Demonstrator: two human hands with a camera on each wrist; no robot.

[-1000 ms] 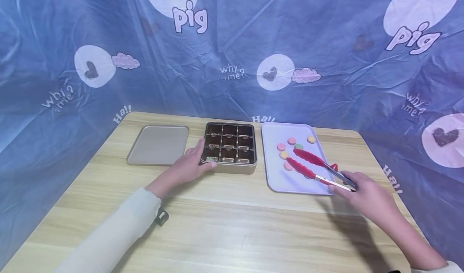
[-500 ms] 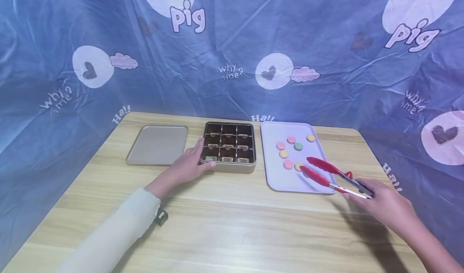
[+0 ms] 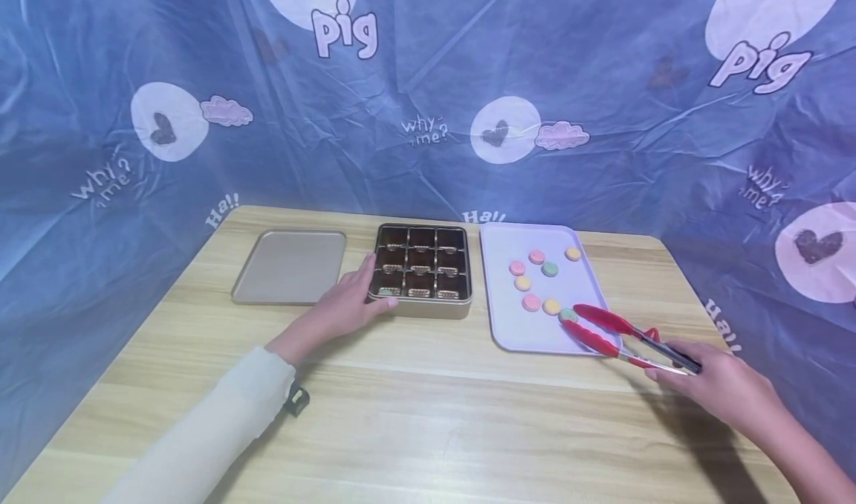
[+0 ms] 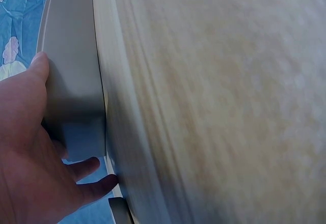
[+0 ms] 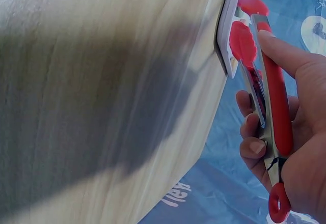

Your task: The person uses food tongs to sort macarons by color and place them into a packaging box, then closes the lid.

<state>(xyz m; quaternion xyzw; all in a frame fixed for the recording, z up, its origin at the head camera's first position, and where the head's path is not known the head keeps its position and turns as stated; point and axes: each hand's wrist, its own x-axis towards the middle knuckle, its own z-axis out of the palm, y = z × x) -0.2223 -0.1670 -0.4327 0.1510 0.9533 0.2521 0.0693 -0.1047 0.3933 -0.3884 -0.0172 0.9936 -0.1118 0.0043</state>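
My left hand (image 3: 351, 301) holds the near left corner of a bronze-coloured tin box (image 3: 421, 308), thumb at the front rim and fingers along the side. Dark compartments divide the box; something greenish shows in the near left one. In the left wrist view, the thumb lies against the tin's wall. My right hand (image 3: 725, 381) grips red-tipped metal tongs (image 3: 591, 338), their jaws apart, over the near right part of a pale lilac tray (image 3: 511, 333). Beside the tong tips lies a green macaron (image 3: 568, 315), with a yellow macaron (image 3: 551, 307) left of it.
Farther back on the tray are several pink, yellow and green macarons, among them a pink macaron (image 3: 531, 302) and a green macaron (image 3: 550, 269). A flat bronze lid (image 3: 290, 266) lies left of the tin. Behind the wooden table (image 3: 401, 415) hangs a blue printed cloth (image 3: 428, 65).
The right hand and tongs have moved right and toward the near edge of the tray, uncovering the macarons in the middle. The left hand stays at the tin.
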